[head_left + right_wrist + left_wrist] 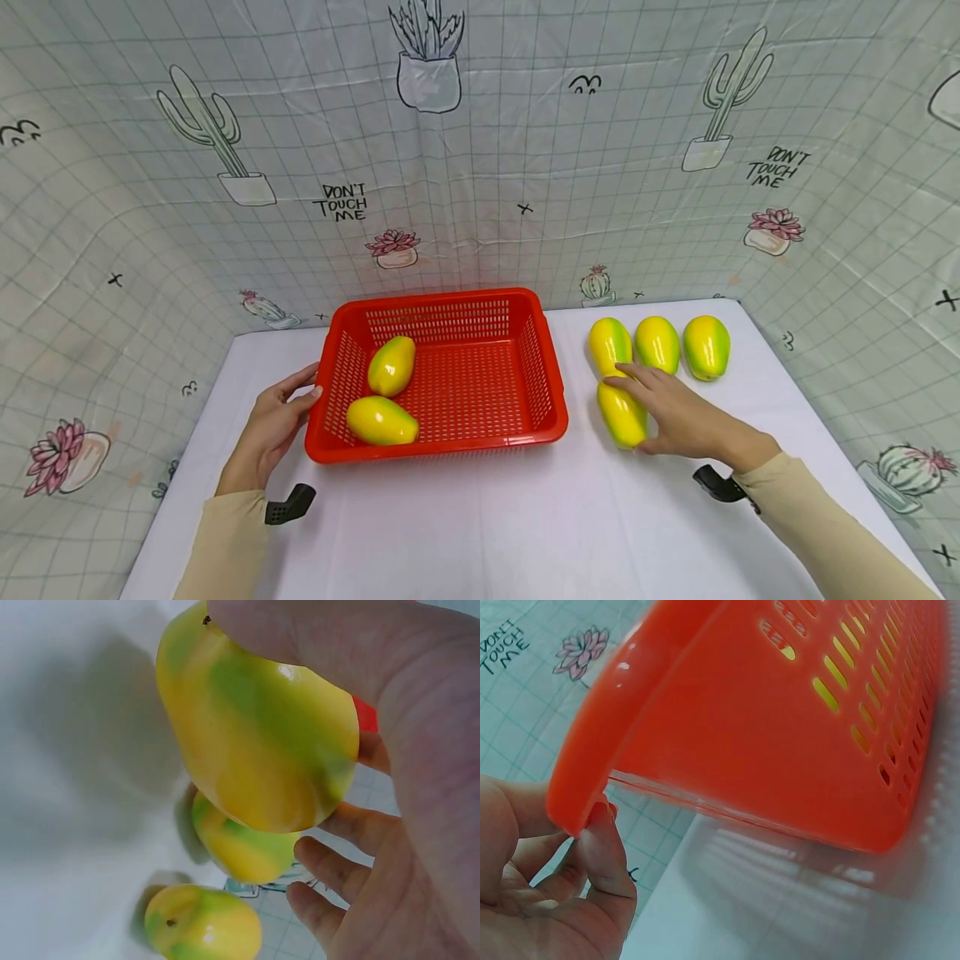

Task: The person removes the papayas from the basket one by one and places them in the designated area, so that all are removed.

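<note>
A red slotted basket (547, 392) stands in the middle of the white table with two yellow-green fruits (391, 365) (381, 421) in its left half. My left hand (307, 388) holds the basket's left rim; in the left wrist view a fingertip (600, 825) presses under the rim (585, 772). My right hand (633, 412) grips a fourth fruit (618, 423) lying right of the basket. In the right wrist view the thumb lies over this fruit (255, 735) and the fingers (337, 859) curl beneath it.
Three more yellow-green fruits (609, 343) (657, 343) (706, 346) stand in a row behind my right hand. A cactus-print cloth (480, 167) walls in the table on three sides. Bare white table (495, 525) lies in front of the basket.
</note>
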The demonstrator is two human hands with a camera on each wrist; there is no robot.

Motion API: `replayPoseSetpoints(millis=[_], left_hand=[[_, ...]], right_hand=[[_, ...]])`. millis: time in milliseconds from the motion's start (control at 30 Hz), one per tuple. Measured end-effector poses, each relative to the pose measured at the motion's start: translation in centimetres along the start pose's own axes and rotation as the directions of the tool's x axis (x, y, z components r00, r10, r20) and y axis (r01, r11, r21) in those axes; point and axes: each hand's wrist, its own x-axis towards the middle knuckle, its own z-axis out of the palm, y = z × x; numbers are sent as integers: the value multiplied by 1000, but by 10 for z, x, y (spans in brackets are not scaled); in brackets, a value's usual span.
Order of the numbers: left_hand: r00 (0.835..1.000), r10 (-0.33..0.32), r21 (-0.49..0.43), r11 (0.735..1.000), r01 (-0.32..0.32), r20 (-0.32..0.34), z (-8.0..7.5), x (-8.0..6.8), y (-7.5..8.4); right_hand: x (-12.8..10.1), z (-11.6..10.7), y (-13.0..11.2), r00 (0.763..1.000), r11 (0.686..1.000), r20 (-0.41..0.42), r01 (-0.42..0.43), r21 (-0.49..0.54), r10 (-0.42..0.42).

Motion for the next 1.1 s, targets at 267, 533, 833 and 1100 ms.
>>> replayPoseSetpoints(millis=[267, 533, 833, 1100], left_hand=[[1000, -4, 11, 1000, 4, -11, 1, -1, 0], [1000, -3, 18, 1000, 3, -13, 1, -1, 0], [1000, 16, 15, 1000, -16, -3, 0, -1, -2], [1000, 13, 19, 1000, -13, -5, 0, 0, -2]], right_hand=[[-4, 4, 3, 1000, 1000, -10, -2, 3, 2], [-5, 9, 7, 1000, 1000, -21, 10, -11, -10], [-6, 13, 9, 1000, 1000, -11, -9, -17, 8], [-6, 15, 12, 1000, 1000, -14, -10, -30, 9]])
